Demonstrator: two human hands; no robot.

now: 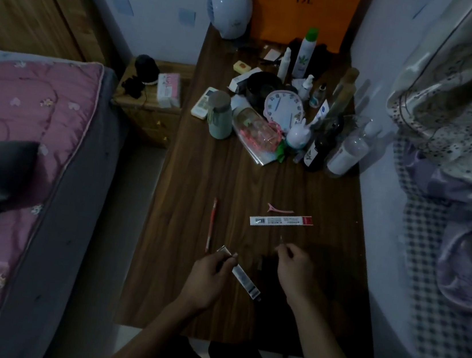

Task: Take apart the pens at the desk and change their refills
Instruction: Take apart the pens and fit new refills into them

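Observation:
On the dark wooden desk (199, 174) lies a thin red pen (211, 225), left of centre and pointing away from me. A white refill packet with a red end (280, 221) lies to its right. My left hand (209, 277) pinches a second long white packet (243, 276), which slants down to the right. My right hand (296, 266) has its fingers closed on a thin dark refill (280, 240) whose tip points away from me; it is barely visible in the dim light.
A pink hair clip (278, 209) lies just beyond the red-ended packet. The far half of the desk is crowded with bottles, a clock (283, 107), a green cup (220, 115) and an orange bag (306, 8). A bed lies at left, bedding at right.

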